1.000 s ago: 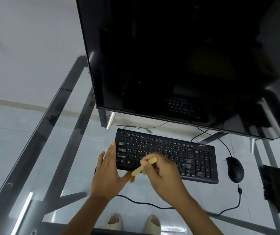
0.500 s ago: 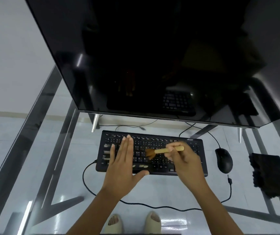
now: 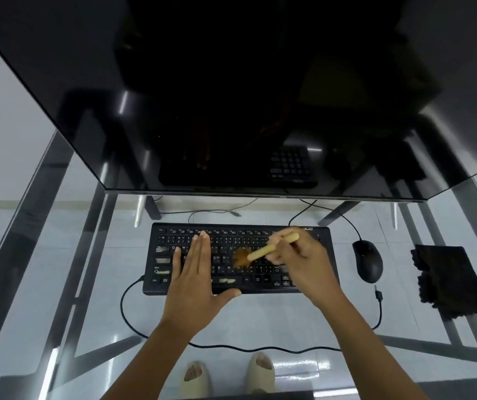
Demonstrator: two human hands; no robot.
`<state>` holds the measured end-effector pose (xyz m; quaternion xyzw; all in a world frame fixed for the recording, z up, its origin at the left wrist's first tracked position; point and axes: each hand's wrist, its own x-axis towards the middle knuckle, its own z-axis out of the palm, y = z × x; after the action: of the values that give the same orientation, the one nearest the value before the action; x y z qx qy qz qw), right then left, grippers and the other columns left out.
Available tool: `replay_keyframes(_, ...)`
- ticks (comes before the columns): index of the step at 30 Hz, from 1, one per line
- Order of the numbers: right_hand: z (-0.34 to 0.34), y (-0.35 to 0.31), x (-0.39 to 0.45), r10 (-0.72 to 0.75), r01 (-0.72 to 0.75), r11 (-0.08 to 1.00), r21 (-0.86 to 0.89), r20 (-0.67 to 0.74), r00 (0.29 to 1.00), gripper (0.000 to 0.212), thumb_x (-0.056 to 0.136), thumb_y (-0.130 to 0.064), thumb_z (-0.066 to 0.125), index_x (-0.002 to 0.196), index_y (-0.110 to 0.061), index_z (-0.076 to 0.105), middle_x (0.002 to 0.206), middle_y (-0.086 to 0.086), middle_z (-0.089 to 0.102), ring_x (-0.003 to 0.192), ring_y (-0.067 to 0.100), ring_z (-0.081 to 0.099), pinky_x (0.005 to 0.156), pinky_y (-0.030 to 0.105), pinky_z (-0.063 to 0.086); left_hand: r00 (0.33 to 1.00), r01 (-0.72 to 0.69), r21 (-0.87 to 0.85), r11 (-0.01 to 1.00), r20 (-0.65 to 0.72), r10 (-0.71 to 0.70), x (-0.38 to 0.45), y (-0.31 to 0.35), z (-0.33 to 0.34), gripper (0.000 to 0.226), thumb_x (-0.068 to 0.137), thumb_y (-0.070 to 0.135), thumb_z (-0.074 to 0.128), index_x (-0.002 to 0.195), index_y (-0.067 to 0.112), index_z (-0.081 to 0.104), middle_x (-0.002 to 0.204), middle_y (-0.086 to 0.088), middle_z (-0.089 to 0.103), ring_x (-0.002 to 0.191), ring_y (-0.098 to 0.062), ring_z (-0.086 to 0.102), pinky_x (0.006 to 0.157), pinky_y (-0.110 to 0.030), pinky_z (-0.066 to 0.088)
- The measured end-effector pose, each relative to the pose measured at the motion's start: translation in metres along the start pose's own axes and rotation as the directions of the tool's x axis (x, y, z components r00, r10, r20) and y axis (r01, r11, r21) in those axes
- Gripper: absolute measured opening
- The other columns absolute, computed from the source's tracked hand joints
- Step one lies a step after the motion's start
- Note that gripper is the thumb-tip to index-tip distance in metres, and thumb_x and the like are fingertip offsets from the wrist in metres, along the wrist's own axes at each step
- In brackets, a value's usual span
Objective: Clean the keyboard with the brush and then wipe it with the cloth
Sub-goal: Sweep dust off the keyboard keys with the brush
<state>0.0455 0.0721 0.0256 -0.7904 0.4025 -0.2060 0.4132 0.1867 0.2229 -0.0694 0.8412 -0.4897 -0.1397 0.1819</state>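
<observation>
Partway through the brushing stage, by the look of it, with the wiping stage untouched. Right hand with its grip clenched round the pale wooden handle of the brush, handle slanting up to the right, brown bristles blurred and down on the keys right of centre on the keyboard. Left hand laid flat on the left half of the keys, fingers straight and together, thumb spread toward the front edge, grasping nothing, seemingly just steadying the board. Impossible to tell which keys are already brushed. Cloth lying dark and rumpled on the glass table, well apart to the right, beyond the mouse, so wiping presumably all left to do. Keyboard black and low, full width with a number block at the right end, square to the front table edge just below the monitor, cable looping off its left end toward the near side. Pale smudges or worn patches on several wide keys at the left and on the space bar; no loose dust discernible at this size.
</observation>
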Motion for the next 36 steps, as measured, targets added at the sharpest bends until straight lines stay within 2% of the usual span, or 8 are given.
replay_keyframes(5, -0.011, 0.009, 0.004, -0.055, 0.038, 0.995, -0.096, -0.189, 0.98, 0.01, 0.094, -0.013, 0.059, 0.096, -0.018, 0.067, 0.089, -0.005, 0.066, 0.081, 0.001, 0.062, 0.071, 0.012, 0.047, 1.0, 0.016, 0.004, 1.0, 0.0, -0.016, 0.0, 0.005, -0.001, 0.117, 0.073, 0.084, 0.044, 0.152, 0.015, -0.009, 0.162, -0.001, 0.003, 0.149, -0.013, -0.002, 0.119, -0.042, -0.007)
replay_keyframes(8, -0.012, 0.011, 0.001, 0.048, -0.048, 0.999, -0.018, 0.016, 0.999, 0.011, 0.096, -0.011, 0.055, 0.093, -0.015, 0.065, 0.077, -0.004, 0.07, 0.074, 0.009, 0.069, 0.074, 0.03, 0.057, 1.0, 0.03, 0.004, 1.0, 0.001, -0.03, 0.001, 0.007, -0.001, 0.118, 0.072, 0.085, 0.043, 0.153, 0.012, -0.003, 0.162, -0.002, 0.005, 0.149, -0.013, -0.002, 0.119, -0.041, -0.01)
replay_keyframes(12, -0.025, 0.012, 0.002, -0.021, -0.001, 0.994, -0.106, -0.21, 0.977, 0.01, 0.095, -0.011, 0.056, 0.095, -0.017, 0.065, 0.086, -0.007, 0.068, 0.08, 0.006, 0.065, 0.07, 0.011, 0.047, 1.0, 0.012, 0.001, 1.0, -0.007, -0.012, 0.004, 0.015, -0.002, 0.121, 0.071, 0.083, 0.048, 0.153, 0.013, -0.006, 0.162, 0.001, 0.001, 0.148, -0.011, -0.007, 0.119, -0.041, -0.011)
replay_keyframes(15, -0.029, 0.009, -0.001, 0.154, -0.154, 0.975, 0.161, 0.012, 0.988, 0.014, 0.097, -0.009, 0.051, 0.092, -0.013, 0.064, 0.076, 0.001, 0.071, 0.07, 0.009, 0.069, 0.068, 0.021, 0.054, 1.0, -0.017, 0.015, 1.0, 0.01, 0.017, 0.008, 0.021, -0.003, 0.121, 0.071, 0.084, 0.048, 0.152, 0.014, -0.008, 0.162, 0.0, -0.001, 0.148, -0.011, -0.008, 0.119, -0.045, -0.006)
replay_keyframes(18, -0.028, 0.013, -0.006, 0.117, -0.124, 0.992, 0.022, 0.209, 0.971, 0.012, 0.096, -0.013, 0.054, 0.091, -0.018, 0.064, 0.074, -0.002, 0.071, 0.069, 0.01, 0.069, 0.065, 0.028, 0.056, 0.998, -0.043, 0.015, 0.999, 0.038, 0.042, 0.013, 0.03, 0.0, 0.121, 0.071, 0.085, 0.046, 0.153, 0.014, -0.007, 0.162, 0.0, -0.003, 0.148, -0.011, -0.008, 0.12, -0.047, -0.004)
replay_keyframes(22, -0.039, 0.02, 0.002, -0.06, 0.049, 0.997, -0.058, -0.222, 0.973, 0.011, 0.095, -0.012, 0.057, 0.093, -0.021, 0.063, 0.089, -0.009, 0.066, 0.083, 0.001, 0.063, 0.073, 0.011, 0.046, 0.996, -0.073, 0.016, 0.997, 0.045, 0.073, 0.018, 0.042, 0.004, 0.122, 0.071, 0.084, 0.046, 0.152, 0.015, -0.014, 0.162, 0.002, -0.009, 0.147, -0.009, -0.015, 0.119, -0.045, -0.011)
replay_keyframes(29, -0.077, 0.05, 0.004, -0.038, -0.038, 0.965, -0.259, -0.283, 0.958, 0.012, 0.095, -0.011, 0.055, 0.095, -0.018, 0.065, 0.095, -0.006, 0.065, 0.075, 0.008, 0.06, 0.067, 0.013, 0.043, 0.99, -0.128, 0.008, 0.992, 0.063, 0.127, 0.023, 0.075, 0.018, 0.119, 0.073, 0.084, 0.043, 0.152, 0.016, -0.015, 0.161, 0.002, -0.011, 0.146, -0.009, -0.017, 0.119, -0.044, -0.012)
replay_keyframes(36, -0.094, 0.067, -0.017, 0.127, -0.138, 0.989, -0.06, -0.163, 0.978, 0.012, 0.096, -0.01, 0.053, 0.092, -0.014, 0.063, 0.08, -0.001, 0.067, 0.072, 0.015, 0.068, 0.065, 0.023, 0.054, 0.984, -0.15, -0.014, 0.989, 0.095, 0.151, 0.03, 0.095, 0.028, 0.118, 0.074, 0.082, 0.046, 0.152, 0.016, -0.011, 0.161, 0.003, -0.007, 0.147, -0.009, -0.013, 0.119, -0.045, -0.009)
